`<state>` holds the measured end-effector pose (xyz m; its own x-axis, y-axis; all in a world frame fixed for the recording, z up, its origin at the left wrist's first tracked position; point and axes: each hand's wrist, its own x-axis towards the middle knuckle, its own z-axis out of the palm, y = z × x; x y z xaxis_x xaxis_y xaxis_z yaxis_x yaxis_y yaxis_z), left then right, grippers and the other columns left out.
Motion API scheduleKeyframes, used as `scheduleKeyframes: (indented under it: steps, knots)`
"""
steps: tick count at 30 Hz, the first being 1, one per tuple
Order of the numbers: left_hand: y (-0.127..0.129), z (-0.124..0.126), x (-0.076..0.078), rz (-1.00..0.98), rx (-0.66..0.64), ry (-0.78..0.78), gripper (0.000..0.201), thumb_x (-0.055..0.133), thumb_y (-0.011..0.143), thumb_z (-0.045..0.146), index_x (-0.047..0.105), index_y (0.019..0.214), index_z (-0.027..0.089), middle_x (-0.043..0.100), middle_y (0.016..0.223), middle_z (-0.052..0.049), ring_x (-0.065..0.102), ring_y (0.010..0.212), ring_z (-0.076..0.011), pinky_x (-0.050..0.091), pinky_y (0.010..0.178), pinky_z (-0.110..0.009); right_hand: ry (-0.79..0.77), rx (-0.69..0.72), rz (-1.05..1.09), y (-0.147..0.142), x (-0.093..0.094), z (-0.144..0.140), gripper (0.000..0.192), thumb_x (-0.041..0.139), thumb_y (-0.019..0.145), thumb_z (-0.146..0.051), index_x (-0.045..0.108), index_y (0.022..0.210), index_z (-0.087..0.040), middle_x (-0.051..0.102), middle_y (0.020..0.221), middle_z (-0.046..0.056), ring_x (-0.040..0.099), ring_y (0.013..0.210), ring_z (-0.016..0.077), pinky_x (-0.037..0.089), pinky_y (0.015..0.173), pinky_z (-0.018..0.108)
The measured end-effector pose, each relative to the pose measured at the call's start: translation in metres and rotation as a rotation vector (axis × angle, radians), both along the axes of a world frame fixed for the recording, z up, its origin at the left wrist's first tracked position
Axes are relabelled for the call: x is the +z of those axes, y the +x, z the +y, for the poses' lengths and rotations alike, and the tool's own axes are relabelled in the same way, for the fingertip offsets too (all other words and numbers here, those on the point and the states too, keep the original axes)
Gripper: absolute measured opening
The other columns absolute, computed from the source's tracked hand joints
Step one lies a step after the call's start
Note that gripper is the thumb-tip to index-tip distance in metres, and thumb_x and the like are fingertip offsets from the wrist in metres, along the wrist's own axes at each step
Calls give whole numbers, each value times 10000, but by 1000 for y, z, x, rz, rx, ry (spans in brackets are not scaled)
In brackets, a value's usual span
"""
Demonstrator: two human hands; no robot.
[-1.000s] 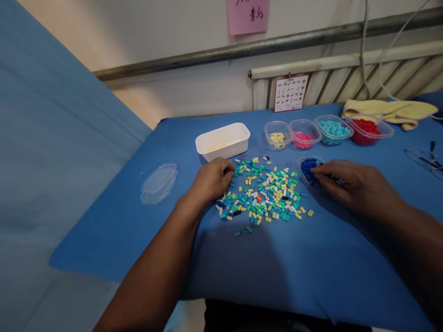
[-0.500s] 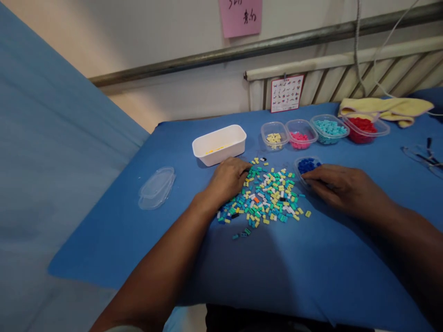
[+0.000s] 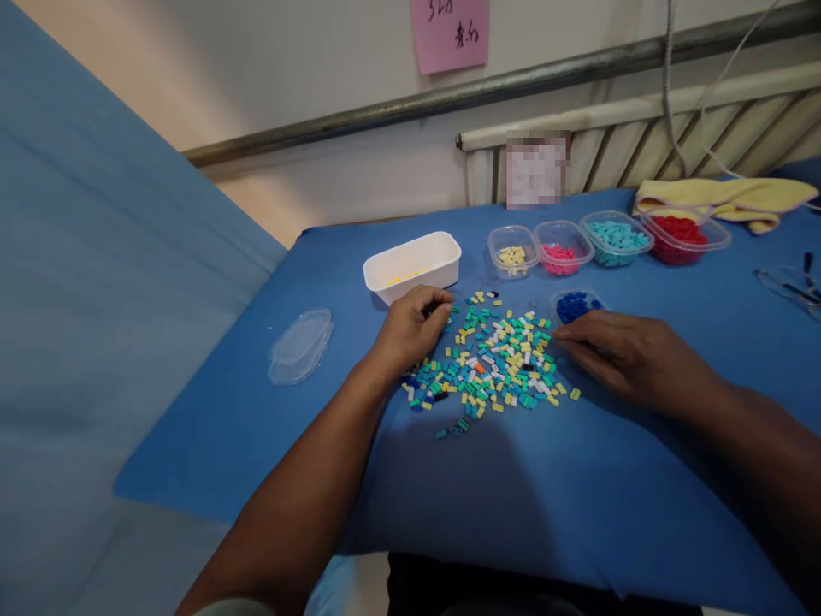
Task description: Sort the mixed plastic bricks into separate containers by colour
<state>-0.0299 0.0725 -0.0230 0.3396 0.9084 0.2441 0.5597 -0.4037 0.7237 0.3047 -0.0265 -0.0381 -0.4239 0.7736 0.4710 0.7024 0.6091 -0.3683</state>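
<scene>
A blue cloth covers the bench point(image 3: 513, 496). Behind it is a pale wall with a metal pipe point(image 3: 449, 98), a pink note point(image 3: 451, 32) and a radiator point(image 3: 641, 150). A yellow towel point(image 3: 724, 198) lies at the far right.

The pile of small bricks point(image 3: 493, 364) sits in the middle of the bench, between the two hands. The pile is longer from left to right than from front to back. The bricks lie flat and point every which way. They are green, blue, yellow and white, with one orange.

The left hand point(image 3: 410, 329) rests on the pile's far left edge, just in front of the white tub point(image 3: 414, 265). Its fingers point(image 3: 436, 310) are curled in; I cannot tell if they hold a brick. The right hand point(image 3: 625, 351) lies flat at the pile's right edge, fingers stretched toward the bricks, holding nothing I can see. It hides part of the cup of dark blue bricks point(image 3: 573, 305).

Four clear cups point(image 3: 606, 241) stand in a row farther back, with yellow, pink, light blue and red bricks. Clear lids point(image 3: 300, 345) lie well off to the left.
</scene>
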Motion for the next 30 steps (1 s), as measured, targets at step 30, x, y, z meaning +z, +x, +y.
scheduleKeyframes:
  steps: [30]
  knots:
    - [-69, -90, 38, 500, -34, -81, 213, 597, 1034, 256, 803, 1075, 215, 782, 1100, -79, 732, 991, -227, 554, 883, -365, 36, 215, 33, -34, -13, -18, 314, 615, 1064, -193, 720, 1348, -273, 839, 1190, 72, 824, 1038, 265, 684, 876, 398]
